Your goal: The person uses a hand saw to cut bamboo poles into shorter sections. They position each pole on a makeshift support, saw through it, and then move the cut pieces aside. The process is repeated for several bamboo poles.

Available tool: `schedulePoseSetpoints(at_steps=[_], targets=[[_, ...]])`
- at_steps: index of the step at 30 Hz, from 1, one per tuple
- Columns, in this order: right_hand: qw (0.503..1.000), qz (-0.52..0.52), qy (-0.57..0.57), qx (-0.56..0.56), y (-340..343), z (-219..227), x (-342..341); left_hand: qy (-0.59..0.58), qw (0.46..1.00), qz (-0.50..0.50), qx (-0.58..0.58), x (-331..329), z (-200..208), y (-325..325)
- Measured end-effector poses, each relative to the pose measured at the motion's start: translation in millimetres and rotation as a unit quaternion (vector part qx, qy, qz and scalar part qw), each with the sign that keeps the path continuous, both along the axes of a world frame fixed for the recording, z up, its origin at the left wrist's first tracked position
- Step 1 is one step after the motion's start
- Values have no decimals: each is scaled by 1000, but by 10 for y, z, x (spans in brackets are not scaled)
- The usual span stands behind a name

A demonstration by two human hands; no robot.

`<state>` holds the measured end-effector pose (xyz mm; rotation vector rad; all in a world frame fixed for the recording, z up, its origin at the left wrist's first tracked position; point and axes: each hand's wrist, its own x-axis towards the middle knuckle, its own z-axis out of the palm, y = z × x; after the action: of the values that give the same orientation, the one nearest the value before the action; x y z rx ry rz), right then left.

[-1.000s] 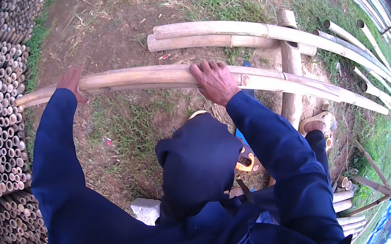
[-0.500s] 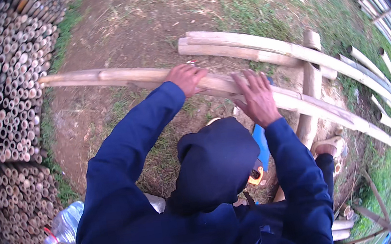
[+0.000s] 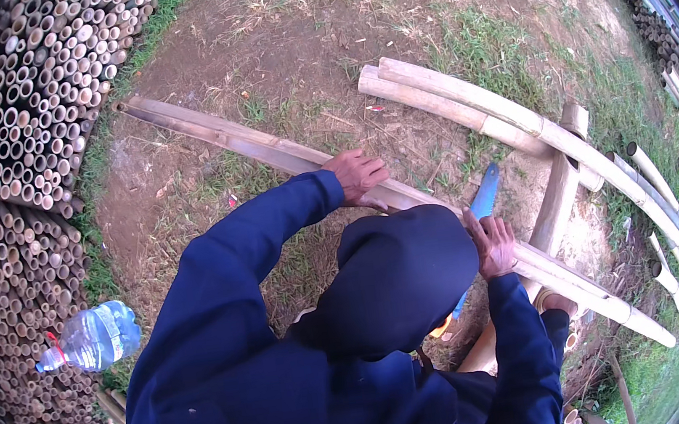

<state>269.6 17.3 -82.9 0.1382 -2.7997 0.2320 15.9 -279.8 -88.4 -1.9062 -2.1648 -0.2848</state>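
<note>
A long split bamboo pole (image 3: 251, 146) crosses in front of me, sloping from far left to near right, with a lengthwise groove showing along its left part. My left hand (image 3: 358, 180) is closed over it near its middle, thumb on the near side. Further right, my right hand (image 3: 493, 244) grips the same pole with fingers wrapped on its far side. Beneath the pole lies a handsaw with a blue blade (image 3: 485, 191); its orange handle (image 3: 441, 328) is partly hidden by a dark blue hood (image 3: 399, 281), which also covers some of the pole.
Two bamboo poles (image 3: 461, 99) rest across a thick bamboo support (image 3: 554, 202) at the right. Stacked bamboo (image 3: 14, 116) fills the left side, with a clear plastic bottle (image 3: 100, 336) beside it. More poles (image 3: 678, 289) lie at far right. Ground is dirt and grass.
The pole now slopes more steeply, its right end nearer me, and has turned so its groove shows. My right hand went from lying flat on it to gripping it. The view has shifted.
</note>
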Motion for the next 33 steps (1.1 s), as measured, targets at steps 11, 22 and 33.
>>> schedulePoseSetpoints(at_steps=[11,22,33], targets=[[997,-9,-77,30,-204,370,118,34,996,31,79,352,-405,-119],[980,10,-171,-105,-186,901,9,-12,992,123,-16,-37,352,-148],[984,32,-161,-73,34,1063,-151,-67,997,36,13,-200,387,-63]])
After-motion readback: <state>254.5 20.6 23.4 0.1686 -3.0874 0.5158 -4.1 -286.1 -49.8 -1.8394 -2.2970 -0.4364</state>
